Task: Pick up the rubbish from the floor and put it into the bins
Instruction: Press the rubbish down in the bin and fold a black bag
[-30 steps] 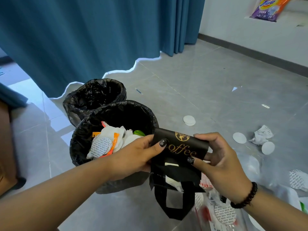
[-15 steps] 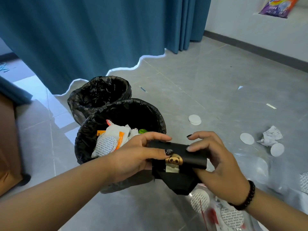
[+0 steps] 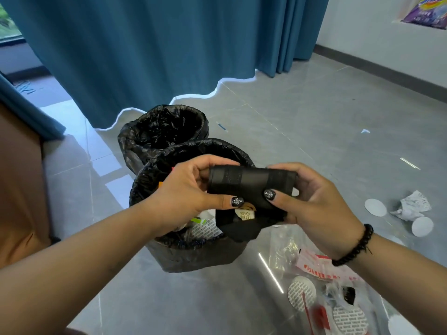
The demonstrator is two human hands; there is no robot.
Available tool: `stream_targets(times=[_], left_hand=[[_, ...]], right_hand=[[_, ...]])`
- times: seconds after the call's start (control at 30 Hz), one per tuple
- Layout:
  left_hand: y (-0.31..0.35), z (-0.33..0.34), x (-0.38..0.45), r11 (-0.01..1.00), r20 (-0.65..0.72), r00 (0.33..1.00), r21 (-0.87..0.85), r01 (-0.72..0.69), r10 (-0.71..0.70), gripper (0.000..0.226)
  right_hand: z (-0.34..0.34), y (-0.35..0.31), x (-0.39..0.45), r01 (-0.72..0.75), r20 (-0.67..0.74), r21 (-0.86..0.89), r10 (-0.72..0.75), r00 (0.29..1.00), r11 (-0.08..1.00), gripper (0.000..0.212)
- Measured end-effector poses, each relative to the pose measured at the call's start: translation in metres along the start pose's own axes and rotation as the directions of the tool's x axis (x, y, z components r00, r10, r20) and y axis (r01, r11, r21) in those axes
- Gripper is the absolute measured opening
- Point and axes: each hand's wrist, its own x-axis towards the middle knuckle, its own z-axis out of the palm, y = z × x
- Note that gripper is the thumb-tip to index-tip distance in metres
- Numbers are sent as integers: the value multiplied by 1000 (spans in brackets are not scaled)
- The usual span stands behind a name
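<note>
Nearest to us, low at the right, a clear plastic bag (image 3: 312,269) with red print lies on the floor (image 3: 302,131) with round white pads (image 3: 301,292) in and around it, all still to be gathered. Just above that we hold the black paper bag (image 3: 251,187), rolled into a thick bundle. Our left hand (image 3: 191,192) is closed on its left end, thumb underneath and fingers over the top. Our right hand (image 3: 312,201) is clamped on the right end in the same way, thumb pressed to the front face. A loose flap with a small cream label hangs below the roll.

The bundle sits directly over the near bin (image 3: 193,252), above its right half, so we judge the step in hand is the drop. To do it well, we should keep the roll tight so it does not spring open, bring it down toward the wrappers already inside, and let go with both hands together, pushing the trailing flap inside the rim rather than over it.

Behind stands the far bin (image 3: 164,131), lined in black, touching the near one; we cannot see anything in it. Off to the right, well apart from our hands, white discs (image 3: 375,207) and a crumpled paper (image 3: 411,205) lie on the tiles. A blue curtain (image 3: 145,49) hangs beyond.
</note>
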Motion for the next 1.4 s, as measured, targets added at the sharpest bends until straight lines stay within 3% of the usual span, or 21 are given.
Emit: stream_targets(times=[0.13,0.2,0.27,0.33,0.4,0.43,0.57,0.73,0.8,0.87,0.93,1.0,1.07,1.17,1.3,1.4], left_hand=[[-6,-23,0,998,-206,977,16,58,-53,55],[-14,-37,0,981,-359,931,153,119,-57,61],[-21,-53,-2,918,-499,867,339,205,-10,62],[-28,-64,-6,768,-564,826,524,368,-12,66],[-37,-70,-14,557,-569,809,628,543,-146,88],[-42,-71,-18,501,-545,812,653,568,-211,96],[-54,-77,-31,529,-344,849,670,521,-401,114],[-49,-78,-35,523,-271,869,711,471,-414,109],[-48,-79,-35,515,-261,866,717,470,-427,108],[-47,-79,-34,495,-271,862,728,474,-428,110],[-46,-75,-33,421,-317,865,773,474,-390,109],[-43,-67,-30,366,-364,881,809,459,-301,103],[-41,-55,-28,398,-349,920,829,392,-179,96],[-35,-36,-28,495,-211,976,854,159,49,82],[-30,-9,-26,563,-73,968,823,-79,242,69],[-31,6,-24,545,5,946,817,-191,325,59]], right_hand=[[17,-3,28,130,-19,-180,-135,991,975,42],[24,2,42,150,4,-294,-156,988,944,40],[37,8,54,135,93,-418,-106,990,898,37],[53,18,62,158,220,-541,-42,975,826,32],[72,29,67,174,324,-613,45,945,771,30],[80,34,70,182,361,-657,93,928,732,29],[102,49,84,255,422,-849,303,855,462,27],[109,53,93,392,372,-919,404,836,35,20],[113,53,95,434,370,-898,408,835,-73,13],[117,53,98,441,359,-891,425,831,-110,22],[117,51,99,446,365,-889,433,824,-101,34],[112,47,101,458,393,-887,420,818,-60,29],[100,40,101,443,420,-896,374,827,27,34],[73,22,95,406,452,-888,242,859,217,32],[32,12,76,324,357,-815,-24,934,481,14],[9,18,59,297,259,-751,-152,954,589,14]])
